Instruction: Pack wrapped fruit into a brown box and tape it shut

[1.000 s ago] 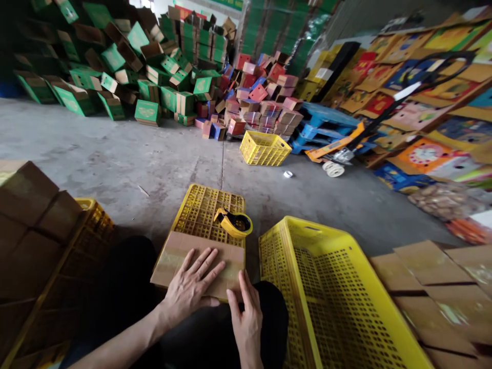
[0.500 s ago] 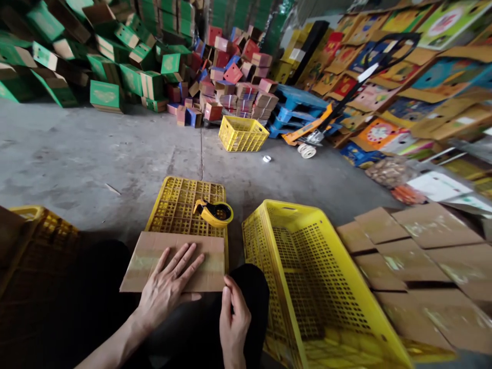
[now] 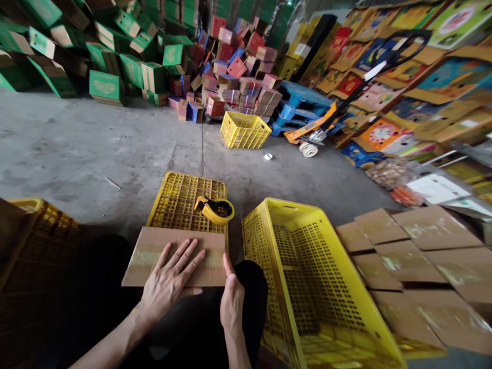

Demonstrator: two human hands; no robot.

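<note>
A flat brown cardboard piece (image 3: 146, 251) with a strip of clear tape lies on an upturned yellow crate (image 3: 180, 200) in front of my lap. My left hand (image 3: 169, 282) rests flat on the cardboard, fingers spread. My right hand (image 3: 231, 297) sits at the cardboard's right near corner, thumb against its edge; its fingers curl under and what they do is hidden. A yellow tape dispenser (image 3: 215, 209) lies on the crate just beyond the cardboard.
A big empty yellow crate (image 3: 307, 277) tilts at my right, with stacked cardboard boxes (image 3: 415, 256) beyond it. Another yellow crate (image 3: 38, 220) stands at my left. Across the concrete floor are green and red carton piles (image 3: 154, 66), a small yellow crate (image 3: 244, 130) and a pallet jack (image 3: 319, 130).
The view swung right, then settled. The cardboard slid left on the crate. My right hand moved up so its thumb meets the cardboard's right edge.
</note>
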